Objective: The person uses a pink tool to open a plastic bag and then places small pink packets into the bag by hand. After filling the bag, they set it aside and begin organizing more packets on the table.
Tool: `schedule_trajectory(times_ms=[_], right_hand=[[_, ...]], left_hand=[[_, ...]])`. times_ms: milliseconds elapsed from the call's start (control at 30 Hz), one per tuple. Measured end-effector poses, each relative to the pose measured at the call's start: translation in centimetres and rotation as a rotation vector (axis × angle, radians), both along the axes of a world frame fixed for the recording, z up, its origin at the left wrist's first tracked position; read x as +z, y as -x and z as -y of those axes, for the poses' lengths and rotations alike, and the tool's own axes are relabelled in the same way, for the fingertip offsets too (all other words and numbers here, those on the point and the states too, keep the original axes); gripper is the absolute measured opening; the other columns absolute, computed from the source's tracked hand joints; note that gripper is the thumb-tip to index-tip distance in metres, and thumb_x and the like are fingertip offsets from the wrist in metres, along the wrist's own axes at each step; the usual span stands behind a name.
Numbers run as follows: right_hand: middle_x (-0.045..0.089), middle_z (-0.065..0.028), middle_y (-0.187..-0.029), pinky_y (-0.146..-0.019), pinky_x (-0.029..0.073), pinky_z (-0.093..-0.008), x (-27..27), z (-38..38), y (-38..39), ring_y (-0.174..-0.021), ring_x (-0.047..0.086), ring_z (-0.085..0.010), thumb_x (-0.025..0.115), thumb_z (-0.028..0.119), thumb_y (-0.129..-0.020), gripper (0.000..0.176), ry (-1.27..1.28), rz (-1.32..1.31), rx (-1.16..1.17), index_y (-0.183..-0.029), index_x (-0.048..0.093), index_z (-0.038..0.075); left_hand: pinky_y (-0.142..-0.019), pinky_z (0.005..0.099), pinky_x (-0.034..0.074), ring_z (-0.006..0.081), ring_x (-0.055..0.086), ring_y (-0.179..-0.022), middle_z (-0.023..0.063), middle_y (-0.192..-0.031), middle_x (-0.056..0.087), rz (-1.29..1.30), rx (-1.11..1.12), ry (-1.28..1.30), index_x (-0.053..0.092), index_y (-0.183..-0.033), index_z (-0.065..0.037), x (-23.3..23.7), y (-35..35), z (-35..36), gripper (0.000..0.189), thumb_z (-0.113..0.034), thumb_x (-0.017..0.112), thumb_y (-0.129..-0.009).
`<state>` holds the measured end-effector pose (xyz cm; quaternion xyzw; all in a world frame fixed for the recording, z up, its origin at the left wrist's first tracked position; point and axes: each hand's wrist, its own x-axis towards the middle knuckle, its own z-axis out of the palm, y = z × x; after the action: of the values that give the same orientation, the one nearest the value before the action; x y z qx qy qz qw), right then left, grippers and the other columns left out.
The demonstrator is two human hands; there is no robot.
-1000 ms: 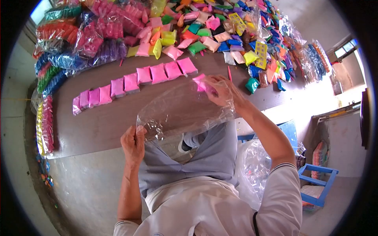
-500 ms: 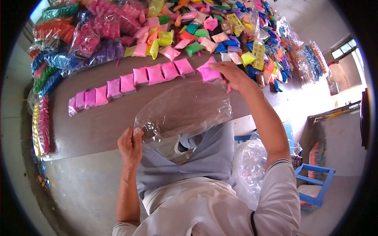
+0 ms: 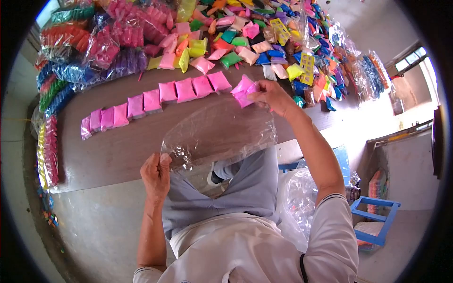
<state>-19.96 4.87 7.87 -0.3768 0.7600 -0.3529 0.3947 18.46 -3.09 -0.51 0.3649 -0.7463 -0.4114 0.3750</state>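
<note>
Left hand (image 3: pixel 155 175) pinching clear plastic bag (image 3: pixel 222 127) over front edge of tabletop (image 3: pixel 104 162). Right hand (image 3: pixel 272 96), thumb-to-fingers, pinching pink packet (image 3: pixel 243 90) above tabletop, right of packet row (image 3: pixel 151 100); cannot tell if also holding bag. Gentle grip probably sparing packet; taut bag likely avoiding snags.

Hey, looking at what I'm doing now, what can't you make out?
All in the head view:
- Left hand: fingertips curled out of sight on the clear bag.
- Pink packet: one side is covered by the right hand's fingers.
- Packet pile: cut off by the upper edge.
- Yellow sheet: any print is too small to read.
- Shoe: partly hidden by a trouser leg.
</note>
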Motion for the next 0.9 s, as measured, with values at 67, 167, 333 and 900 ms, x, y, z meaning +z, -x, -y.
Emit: schedule_trajectory(times_ms=[67,167,333,900], right_hand=[[0.061,0.0006,-0.078,-0.059,0.042,-0.0245,-1.7,0.0,0.6,-0.067,0.055,-0.0080,0.079,0.028,-0.083,0.031,0.063,-0.006,0.006,-0.098,0.065,0.005],[0.061,-0.0010,-0.082,-0.062,0.045,-0.0248,-4.0,0.1,1.6,-0.071,0.057,-0.0094,0.082,0.030,-0.080,0.039,0.154,-0.100,0.041,-0.102,0.064,0.004],[0.065,-0.0086,-0.104,-0.078,0.052,-0.0307,-4.1,1.7,1.8,-0.089,0.063,-0.0173,0.086,0.032,-0.076,0.064,0.198,-0.244,0.102,-0.123,0.056,0.000],[0.067,-0.0142,-0.122,-0.096,0.051,-0.0396,-1.6,1.6,-0.7,-0.111,0.066,-0.0290,0.090,0.031,-0.071,0.080,0.281,-0.646,0.323,-0.137,0.051,0.008]], left_hand=[[-0.056,0.0324,0.040,0.0198,0.048,-0.058,0.0099,-0.065,0.051,0.000,0.005,0.030,0.053,-0.077,0.001,-0.2,0.0,0.0,0.037,-0.025,0.060,-0.103],[-0.056,0.0340,0.040,0.0226,0.046,-0.058,0.0110,-0.064,0.048,0.005,0.018,0.049,0.050,-0.075,0.001,-1.0,0.0,0.1,0.036,-0.022,0.061,-0.101],[-0.054,0.0362,0.037,0.0266,0.042,-0.057,0.0131,-0.063,0.043,0.036,0.018,0.078,0.046,-0.073,0.000,-1.5,-0.3,0.2,0.037,-0.020,0.063,-0.100],[-0.056,0.0401,0.039,0.0333,0.047,-0.059,0.0139,-0.065,0.046,0.092,0.021,0.253,0.045,-0.072,-0.001,-0.5,0.2,-0.1,0.033,-0.013,0.064,-0.096]])
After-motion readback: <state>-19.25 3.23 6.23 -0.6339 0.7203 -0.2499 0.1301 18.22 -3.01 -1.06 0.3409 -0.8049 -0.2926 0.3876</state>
